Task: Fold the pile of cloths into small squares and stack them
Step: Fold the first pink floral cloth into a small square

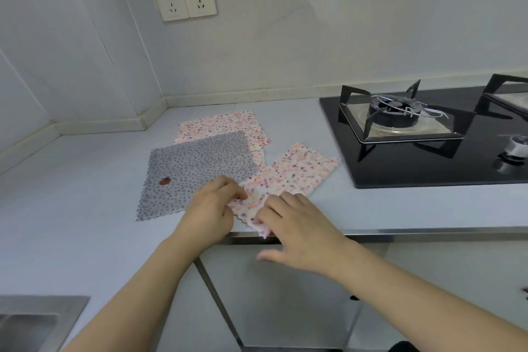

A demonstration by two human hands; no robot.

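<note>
**Folding barely begun: one cloth in hand, none stacked**

The person works on the pink cloth [288,177], which lies on the bench [85,180] at its front edge, just ahead of both hands. The left hand [210,208] pinches the near left edge of this cloth, with the fingers [228,184] curled on the fabric. The right hand [297,231] lies over the near corner, which hangs a little past the bench edge; its fingers seem to hold the fabric there, but the grip is partly hidden, so this is a judgement. The cloth looks like a long strip, maybe already folded once, though the layers cannot be told for sure.

To the left of the fingers and touching the left hand lies a grey cloth [197,168], spread flat and not folded. Beyond it, farther from the fingers, a second pink cloth [228,123] lies partly under the grey one, also flat.

No small square and no stack are visible. So at least two cloths are untouched, the first is unfinished, and all stacking is left.
</note>
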